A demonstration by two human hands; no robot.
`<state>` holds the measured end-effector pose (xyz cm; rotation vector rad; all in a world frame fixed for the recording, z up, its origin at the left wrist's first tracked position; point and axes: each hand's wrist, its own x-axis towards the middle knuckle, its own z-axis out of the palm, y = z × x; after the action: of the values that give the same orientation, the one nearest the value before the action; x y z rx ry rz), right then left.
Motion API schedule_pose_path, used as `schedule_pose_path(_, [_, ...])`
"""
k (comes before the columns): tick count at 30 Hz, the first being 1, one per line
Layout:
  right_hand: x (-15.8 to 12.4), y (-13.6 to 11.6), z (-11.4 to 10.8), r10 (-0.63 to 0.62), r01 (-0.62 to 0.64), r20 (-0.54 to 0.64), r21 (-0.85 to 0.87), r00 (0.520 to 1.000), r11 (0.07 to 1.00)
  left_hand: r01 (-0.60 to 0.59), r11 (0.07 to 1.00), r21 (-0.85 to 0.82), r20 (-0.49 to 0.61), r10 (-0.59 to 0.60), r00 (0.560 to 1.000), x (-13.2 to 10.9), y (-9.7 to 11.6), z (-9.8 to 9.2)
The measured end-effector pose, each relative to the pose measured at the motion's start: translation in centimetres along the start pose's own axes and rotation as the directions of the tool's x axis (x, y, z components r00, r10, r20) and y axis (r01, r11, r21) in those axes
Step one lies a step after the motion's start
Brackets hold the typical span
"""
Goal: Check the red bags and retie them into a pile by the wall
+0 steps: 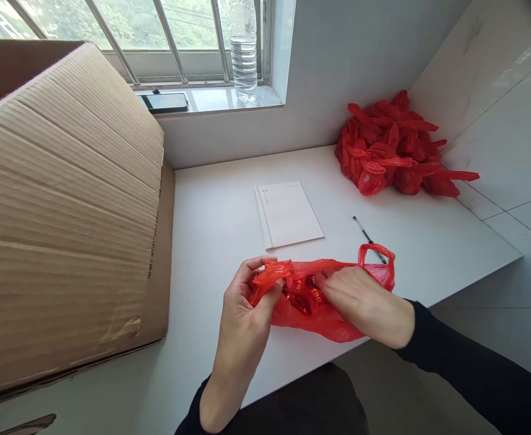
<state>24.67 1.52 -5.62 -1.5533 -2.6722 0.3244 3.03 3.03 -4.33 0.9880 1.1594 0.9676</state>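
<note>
A red plastic bag (324, 320) with small red packets inside lies at the near edge of the white table (215, 211). My left hand (247, 302) pinches the bag's left handle and rim, fingers closed on the plastic. My right hand (360, 299) rests on the bag's top, its fingers pressed into the opening and gripping the plastic. The bag's right handle loop sticks up beside my right wrist.
A big cardboard box (66, 211) fills the left side. A pile of tied red bags (396, 148) sits at the back right by the tiled wall. White paper sheets (287, 212) and a pen (367, 235) lie mid-table. A water bottle (243, 51) and phone (165, 101) stand on the windowsill.
</note>
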Motion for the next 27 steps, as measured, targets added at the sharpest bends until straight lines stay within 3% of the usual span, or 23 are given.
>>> schedule_pose_path(3, [-0.6,0.5,-0.7,-0.065,0.066,-0.014,0.018,0.998,0.998,-0.003,1.0,-0.03,-0.019,0.002,1.0,-0.1,0.2,0.2])
schedule_pose_path(8, [1.8,-0.4,-1.1,0.184,-0.183,-0.052,0.035,0.981,0.983,-0.038,0.996,-0.078,-0.016,0.037,0.999,0.0,0.3,0.5])
schedule_pose_path(12, [1.9,-2.0,-2.5,0.23,-0.228,-0.085,0.04,0.969,0.973,-0.054,0.995,-0.082,-0.026,0.052,0.998,-0.2,0.6,0.0])
schedule_pose_path(14, [0.7,-2.4,-3.9,0.181,-0.163,-0.205,0.101,0.962,0.981,-0.075,0.996,-0.048,-0.031,0.074,0.997,-0.5,0.9,-0.5])
schedule_pose_path(16, [-0.9,-2.2,-5.2,0.129,-0.1,-0.393,0.092,0.91,0.991,-0.083,0.997,-0.007,-0.03,0.083,0.996,-0.9,1.2,-1.1])
schedule_pose_path(19, [-3.1,-0.5,-5.8,0.193,-0.228,-0.554,0.006,0.81,0.974,-0.079,0.995,0.066,-0.005,0.08,0.997,-1.4,1.7,-2.0])
schedule_pose_path(21, [-4.1,1.0,-5.5,0.307,-0.343,-0.523,0.03,0.795,0.939,-0.085,0.986,0.147,0.028,0.082,0.996,-1.6,2.0,-2.7])
schedule_pose_path(24, [-4.8,2.1,-6.0,0.461,-0.409,-0.3,0.222,0.835,0.885,-0.107,0.951,0.29,0.021,0.105,0.994,-2.1,3.0,-3.2])
schedule_pose_path(25, [-4.9,2.0,-6.5,0.495,-0.422,-0.247,0.296,0.833,0.857,-0.136,0.935,0.328,-0.003,0.145,0.989,-2.3,3.6,-3.2])
schedule_pose_path(27, [-4.9,1.6,-8.1,0.543,-0.419,-0.247,0.415,0.802,0.808,-0.22,0.895,0.387,-0.099,0.277,0.956,-2.9,4.9,-2.8])
